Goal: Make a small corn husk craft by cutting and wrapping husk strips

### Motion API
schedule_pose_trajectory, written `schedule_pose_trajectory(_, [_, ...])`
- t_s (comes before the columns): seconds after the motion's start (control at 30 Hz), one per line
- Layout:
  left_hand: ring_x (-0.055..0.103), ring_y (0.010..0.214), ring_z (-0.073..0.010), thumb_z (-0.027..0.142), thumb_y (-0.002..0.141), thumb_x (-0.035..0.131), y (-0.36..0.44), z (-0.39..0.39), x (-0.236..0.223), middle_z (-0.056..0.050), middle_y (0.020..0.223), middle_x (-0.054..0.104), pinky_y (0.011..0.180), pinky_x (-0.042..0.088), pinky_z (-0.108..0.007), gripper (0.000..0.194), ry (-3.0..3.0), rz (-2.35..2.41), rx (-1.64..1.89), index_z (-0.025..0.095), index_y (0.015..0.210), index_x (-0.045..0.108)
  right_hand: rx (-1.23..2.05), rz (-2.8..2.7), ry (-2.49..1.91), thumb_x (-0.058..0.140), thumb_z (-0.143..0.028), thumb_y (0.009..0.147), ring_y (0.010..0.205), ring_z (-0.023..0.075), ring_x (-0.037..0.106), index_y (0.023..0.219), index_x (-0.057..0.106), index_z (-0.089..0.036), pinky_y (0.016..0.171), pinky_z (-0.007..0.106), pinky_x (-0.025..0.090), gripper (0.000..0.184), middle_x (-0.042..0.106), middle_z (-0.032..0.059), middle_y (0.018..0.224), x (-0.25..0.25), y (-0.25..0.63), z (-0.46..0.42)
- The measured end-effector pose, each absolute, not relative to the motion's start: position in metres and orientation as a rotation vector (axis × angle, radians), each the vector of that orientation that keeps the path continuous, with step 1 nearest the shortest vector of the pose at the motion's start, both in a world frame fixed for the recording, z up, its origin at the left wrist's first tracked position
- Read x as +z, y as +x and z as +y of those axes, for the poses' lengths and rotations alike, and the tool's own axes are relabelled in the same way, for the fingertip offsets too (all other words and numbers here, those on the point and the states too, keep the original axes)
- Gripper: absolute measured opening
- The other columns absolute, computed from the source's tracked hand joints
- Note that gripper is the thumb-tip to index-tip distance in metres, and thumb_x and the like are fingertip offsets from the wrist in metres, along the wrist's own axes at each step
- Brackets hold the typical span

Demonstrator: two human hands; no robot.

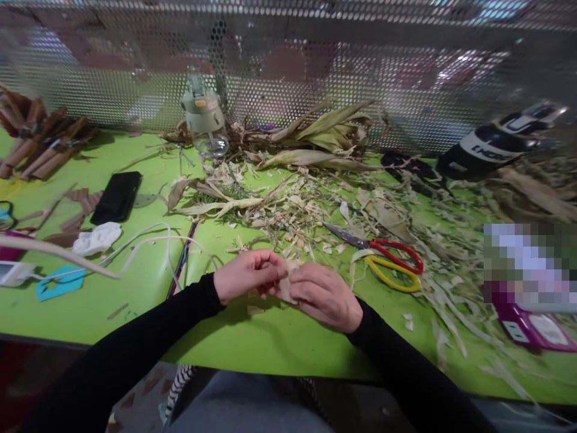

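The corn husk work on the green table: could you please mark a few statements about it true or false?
1. Both hands, left hand and right hand, pinch one piece of corn husk. True.
2. The scissors are in the right hand. False: they lie on the green table, beside it.
3. The scissors have red and yellow handles. True.
4. The black phone lies right of the scissors. False: it lies far to their left.
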State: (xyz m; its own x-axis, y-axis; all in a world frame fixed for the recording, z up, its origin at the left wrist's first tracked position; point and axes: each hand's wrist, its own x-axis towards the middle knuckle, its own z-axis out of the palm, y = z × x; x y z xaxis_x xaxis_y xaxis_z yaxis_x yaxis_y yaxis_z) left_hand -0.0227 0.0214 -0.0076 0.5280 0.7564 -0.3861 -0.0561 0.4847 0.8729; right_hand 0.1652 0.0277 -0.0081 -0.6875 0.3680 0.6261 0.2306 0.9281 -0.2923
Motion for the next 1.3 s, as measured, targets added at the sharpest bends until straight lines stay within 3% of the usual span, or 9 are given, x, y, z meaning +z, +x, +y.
schedule_pose_trajectory(0.13, [0.046, 0.047, -0.0038, 0.034, 0.071, 0.072, -0.024, 0.018, -0.008, 0.007, 0.06, 0.054, 0.047, 0.037, -0.016, 0.041, 0.935, 0.895, 0.65, 0.014, 0.098, 0.048, 0.204, -2.394, -0.471, 0.053, -0.013, 0.086, 0.066, 0.0115, 0.058, 0.084, 0.062, -0.017, 0.06, 0.022, 0.045, 0.011, 0.068, 0.0023, 0.076, -0.01, 0.164, 0.026])
schedule_pose_trajectory(0.23, [0.046, 0.049, -0.0057, 0.033, 0.075, 0.067, -0.024, 0.016, -0.009, 0.008, 0.061, 0.052, 0.049, 0.039, -0.018, 0.036, 0.926, 0.913, 0.704, 0.019, 0.096, 0.042, 0.177, -2.37, -0.496, 0.055, -0.015, 0.086, 0.068, 0.0112, 0.059, 0.089, 0.064, -0.017, 0.062, 0.023, 0.046, 0.01, 0.07, 0.0019, 0.08, -0.011, 0.164, 0.026])
schedule_pose_trajectory(0.37, [0.048, 0.055, -0.0059, 0.034, 0.078, 0.062, -0.023, 0.016, -0.009, 0.005, 0.067, 0.051, 0.055, 0.042, -0.02, 0.022, 1.02, 0.936, 0.746, 0.017, 0.081, 0.049, 0.178, -2.298, -0.612, 0.058, -0.02, 0.086, 0.066, 0.0116, 0.058, 0.079, 0.065, -0.017, 0.062, 0.023, 0.047, 0.01, 0.068, 0.002, 0.075, -0.011, 0.167, 0.026])
schedule_pose_trajectory(0.47, [0.054, 0.064, -0.0081, 0.028, 0.079, 0.061, -0.02, 0.016, -0.01, 0.002, 0.075, 0.057, 0.064, 0.044, -0.022, 0.016, 1.048, 0.949, 0.739, 0.015, 0.086, 0.056, 0.252, -2.254, -0.737, 0.058, -0.023, 0.086, 0.072, 0.0128, 0.058, 0.078, 0.065, -0.017, 0.062, 0.023, 0.048, 0.013, 0.065, 0.0038, 0.077, -0.012, 0.17, 0.026])
schedule_pose_trajectory(0.7, [0.059, 0.086, -0.0116, 0.014, 0.07, 0.07, -0.014, 0.01, -0.012, -0.004, 0.097, 0.061, 0.08, 0.046, -0.024, 0.041, 1.027, 0.821, 0.843, 0.017, 0.105, 0.05, 0.401, -2.197, -0.88, 0.058, -0.02, 0.085, 0.077, 0.0139, 0.058, 0.083, 0.065, -0.017, 0.062, 0.024, 0.05, 0.008, 0.059, 0.0058, 0.084, -0.014, 0.172, 0.025])
schedule_pose_trajectory(0.97, [0.059, 0.076, -0.0093, 0.031, 0.077, 0.065, -0.014, 0.012, -0.018, -0.002, 0.084, 0.062, 0.073, 0.048, -0.023, 0.02, 1.076, 0.943, 0.864, 0.015, 0.085, 0.055, 0.417, -2.156, -0.897, 0.059, -0.02, 0.085, 0.076, 0.0132, 0.059, 0.082, 0.063, -0.016, 0.065, 0.024, 0.051, 0.006, 0.062, 0.0047, 0.081, -0.016, 0.169, 0.024])
schedule_pose_trajectory(1.13, [0.059, 0.068, -0.0084, 0.036, 0.079, 0.063, -0.019, 0.014, -0.023, 0.0, 0.08, 0.061, 0.063, 0.049, -0.021, 0.023, 1.018, 0.937, 0.778, 0.016, 0.087, 0.057, 0.332, -2.204, -0.928, 0.055, -0.02, 0.088, 0.073, 0.0127, 0.06, 0.083, 0.064, -0.016, 0.065, 0.025, 0.052, 0.011, 0.066, 0.0042, 0.08, -0.018, 0.168, 0.023])
schedule_pose_trajectory(1.3, [0.059, 0.058, -0.01, 0.042, 0.08, 0.06, -0.02, 0.013, -0.02, 0.0, 0.071, 0.063, 0.052, 0.046, -0.021, 0.028, 0.944, 0.947, 0.665, 0.016, 0.09, 0.054, 0.048, -2.286, -0.916, 0.052, -0.015, 0.088, 0.068, 0.0142, 0.059, 0.086, 0.066, -0.012, 0.056, 0.024, 0.05, 0.014, 0.067, 0.0072, 0.079, -0.015, 0.168, 0.02])
